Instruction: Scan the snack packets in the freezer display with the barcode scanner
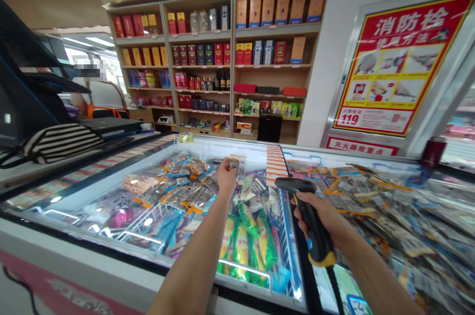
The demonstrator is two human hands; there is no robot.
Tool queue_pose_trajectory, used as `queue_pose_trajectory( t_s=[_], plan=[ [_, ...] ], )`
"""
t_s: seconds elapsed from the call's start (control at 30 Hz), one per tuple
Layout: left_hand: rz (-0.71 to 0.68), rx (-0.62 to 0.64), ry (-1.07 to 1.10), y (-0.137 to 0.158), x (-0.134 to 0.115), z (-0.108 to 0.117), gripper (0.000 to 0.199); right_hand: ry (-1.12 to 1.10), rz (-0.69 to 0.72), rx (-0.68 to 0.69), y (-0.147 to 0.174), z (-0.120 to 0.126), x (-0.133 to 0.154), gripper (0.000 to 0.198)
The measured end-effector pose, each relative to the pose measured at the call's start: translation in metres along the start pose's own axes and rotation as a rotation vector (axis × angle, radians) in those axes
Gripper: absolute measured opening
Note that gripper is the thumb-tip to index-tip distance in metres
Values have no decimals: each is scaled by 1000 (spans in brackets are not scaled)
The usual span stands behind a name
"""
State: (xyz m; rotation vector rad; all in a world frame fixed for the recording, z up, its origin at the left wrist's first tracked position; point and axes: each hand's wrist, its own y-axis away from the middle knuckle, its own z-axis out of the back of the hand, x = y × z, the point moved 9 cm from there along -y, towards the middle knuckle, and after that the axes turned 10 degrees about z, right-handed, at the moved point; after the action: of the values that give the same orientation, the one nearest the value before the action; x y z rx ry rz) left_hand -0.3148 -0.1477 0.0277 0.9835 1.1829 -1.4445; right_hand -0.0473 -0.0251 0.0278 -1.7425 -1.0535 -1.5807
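Observation:
My right hand [322, 216] is wrapped round the grip of a black and yellow barcode scanner [315, 228]. The scanner's head points left over the freezer's divider, and its cord hangs down. Farther off, my left hand [227, 175] reaches over the chest freezer [111, 250] with its fingers closed on a small clear packet [237, 164] with brown contents. Below that hand lie packets with orange edges [185, 188] and green and yellow corn-shaped packs [241, 243]. The fingertips are partly hidden behind the packet.
More loose packets [386, 216] fill the freezer section on the right. A striped pouch [61, 141] and a dark screen [29, 77] stand on the left counter. Shelves of boxes [202, 55] line the back. A person [106, 97] is at the far left.

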Motion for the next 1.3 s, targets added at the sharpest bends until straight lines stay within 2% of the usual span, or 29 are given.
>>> queue_pose_trajectory(
  t_s=[0.13,0.2,0.27,0.33,0.4,0.47,0.5,0.57,0.63,0.77,0.83,0.93,1.07,1.2,1.3],
  plan=[
    [-183,-201,-279,11,-24,22,45,-4,50,-107,-1,42,21,24],
    [-296,-211,-355,30,-43,13,43,-12,69,-161,1,64,30,23],
    [-405,-85,-409,61,-62,-13,41,-27,95,-198,3,81,37,22],
    [-496,151,-484,101,-74,-52,39,-35,126,-230,6,93,42,21],
    [-542,442,-587,146,-75,-92,38,-32,148,-256,8,99,46,19],
    [-566,672,-685,184,-68,-121,44,-14,146,-269,9,103,46,19],
    [-568,730,-723,196,-64,-131,49,-3,145,-271,9,104,46,20],
    [-555,743,-771,207,-59,-142,58,15,139,-270,10,106,46,24],
    [-535,738,-792,209,-57,-152,61,9,138,-275,10,110,46,26],
    [-603,875,-819,222,-58,-175,57,-6,136,-320,10,125,45,24],
    [-619,893,-843,226,-61,-181,58,-22,143,-328,11,131,45,22],
    [-568,882,-878,222,-63,-182,55,-80,165,-325,16,138,45,18],
    [-427,827,-764,195,-65,-172,40,-98,106,-342,31,154,39,20],
    [-248,635,-508,148,-60,-147,26,-95,124,-394,44,172,39,17],
    [-85,518,-326,118,-44,-122,20,-92,139,-387,44,168,36,17]
  ],
)
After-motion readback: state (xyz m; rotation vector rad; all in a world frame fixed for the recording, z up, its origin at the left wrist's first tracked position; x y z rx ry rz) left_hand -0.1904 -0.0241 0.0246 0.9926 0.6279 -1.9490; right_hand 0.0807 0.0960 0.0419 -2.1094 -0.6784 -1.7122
